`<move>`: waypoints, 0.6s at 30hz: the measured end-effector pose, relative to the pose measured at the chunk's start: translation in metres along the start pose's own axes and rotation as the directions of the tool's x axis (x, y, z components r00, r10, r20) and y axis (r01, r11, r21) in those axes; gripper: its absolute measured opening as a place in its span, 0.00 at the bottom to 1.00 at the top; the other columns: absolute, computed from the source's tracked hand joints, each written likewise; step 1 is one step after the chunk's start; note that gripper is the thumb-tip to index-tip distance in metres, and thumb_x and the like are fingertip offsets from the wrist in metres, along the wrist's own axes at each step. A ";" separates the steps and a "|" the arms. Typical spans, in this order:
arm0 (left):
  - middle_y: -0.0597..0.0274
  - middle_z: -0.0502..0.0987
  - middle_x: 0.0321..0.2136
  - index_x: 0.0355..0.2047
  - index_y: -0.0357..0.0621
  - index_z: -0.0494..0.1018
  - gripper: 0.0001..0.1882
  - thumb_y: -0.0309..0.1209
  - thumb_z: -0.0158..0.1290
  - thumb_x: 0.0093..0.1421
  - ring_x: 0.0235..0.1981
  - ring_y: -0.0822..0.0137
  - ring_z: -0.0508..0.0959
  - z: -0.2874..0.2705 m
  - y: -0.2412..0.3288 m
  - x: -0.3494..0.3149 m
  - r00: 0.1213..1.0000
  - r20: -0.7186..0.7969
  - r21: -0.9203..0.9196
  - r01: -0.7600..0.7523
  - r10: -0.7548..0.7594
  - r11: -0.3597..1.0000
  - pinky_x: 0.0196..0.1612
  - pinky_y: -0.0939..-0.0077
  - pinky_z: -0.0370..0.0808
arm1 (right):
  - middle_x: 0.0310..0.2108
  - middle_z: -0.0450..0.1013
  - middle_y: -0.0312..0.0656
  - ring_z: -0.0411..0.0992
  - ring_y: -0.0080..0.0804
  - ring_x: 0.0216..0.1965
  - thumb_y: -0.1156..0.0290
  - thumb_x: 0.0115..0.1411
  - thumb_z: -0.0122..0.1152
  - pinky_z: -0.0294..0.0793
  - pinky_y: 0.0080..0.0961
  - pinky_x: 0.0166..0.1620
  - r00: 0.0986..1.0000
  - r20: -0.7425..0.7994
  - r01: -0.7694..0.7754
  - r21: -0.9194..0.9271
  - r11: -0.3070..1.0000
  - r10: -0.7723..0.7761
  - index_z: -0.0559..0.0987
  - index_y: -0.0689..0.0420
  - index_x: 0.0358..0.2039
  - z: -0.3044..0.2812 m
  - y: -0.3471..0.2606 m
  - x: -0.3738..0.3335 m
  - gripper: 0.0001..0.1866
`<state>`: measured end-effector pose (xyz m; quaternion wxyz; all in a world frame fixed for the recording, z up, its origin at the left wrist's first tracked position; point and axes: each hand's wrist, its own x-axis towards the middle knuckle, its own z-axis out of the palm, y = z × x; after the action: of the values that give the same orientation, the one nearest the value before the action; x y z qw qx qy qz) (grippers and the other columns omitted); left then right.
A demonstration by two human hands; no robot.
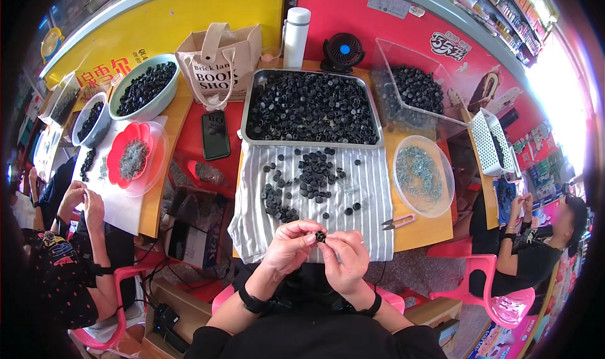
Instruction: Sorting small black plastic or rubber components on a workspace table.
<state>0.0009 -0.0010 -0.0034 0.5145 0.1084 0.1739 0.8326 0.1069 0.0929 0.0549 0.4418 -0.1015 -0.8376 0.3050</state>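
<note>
Above the near edge of a grey-and-white striped cloth, both my hands meet on one small black round plastic part. My left hand pinches it from the left between thumb and fingers. From the right, my right hand holds it with closed fingertips, which cover much of it. Loose black round parts lie heaped and scattered on the cloth just beyond. Behind them, a metal tray is full of similar black pieces. Thread snips rest at the cloth's right edge.
A round clear tub of thin metal pieces stands right. Behind are a clear bin, a black fan, a white bottle and a tote bag. A phone lies left. People sit working at both sides.
</note>
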 end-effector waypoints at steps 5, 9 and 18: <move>0.52 0.77 0.42 0.40 0.36 0.78 0.10 0.17 0.55 0.57 0.45 0.65 0.76 -0.002 -0.001 0.000 0.999 0.026 0.012 -0.030 0.030 0.999 0.50 0.73 0.73 | 0.30 0.74 0.42 0.70 0.37 0.27 0.84 0.44 0.67 0.68 0.28 0.28 0.997 -0.007 0.077 -0.031 0.997 -0.077 0.78 0.61 0.31 0.002 0.003 -0.005 0.12; 0.52 0.77 0.42 0.40 0.37 0.78 0.10 0.18 0.54 0.58 0.44 0.64 0.77 -0.001 -0.002 0.000 0.998 0.028 0.042 -0.063 0.062 0.997 0.48 0.72 0.75 | 0.31 0.73 0.42 0.70 0.38 0.27 0.84 0.42 0.67 0.68 0.28 0.28 0.996 0.001 0.089 -0.046 0.995 -0.089 0.78 0.61 0.31 0.001 0.004 -0.005 0.13; 0.52 0.77 0.40 0.40 0.35 0.79 0.09 0.19 0.55 0.58 0.42 0.64 0.77 0.001 0.000 -0.001 0.998 0.025 0.067 -0.055 0.053 0.996 0.47 0.73 0.74 | 0.32 0.73 0.42 0.70 0.37 0.26 0.84 0.38 0.65 0.68 0.28 0.28 0.966 0.083 0.255 -0.173 0.951 -0.244 0.79 0.62 0.30 -0.001 0.005 -0.001 0.14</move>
<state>0.0019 -0.0014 -0.0028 0.4900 0.1400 0.1928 0.8386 0.1081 0.0968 0.0523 0.4400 -0.0256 -0.8810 0.1720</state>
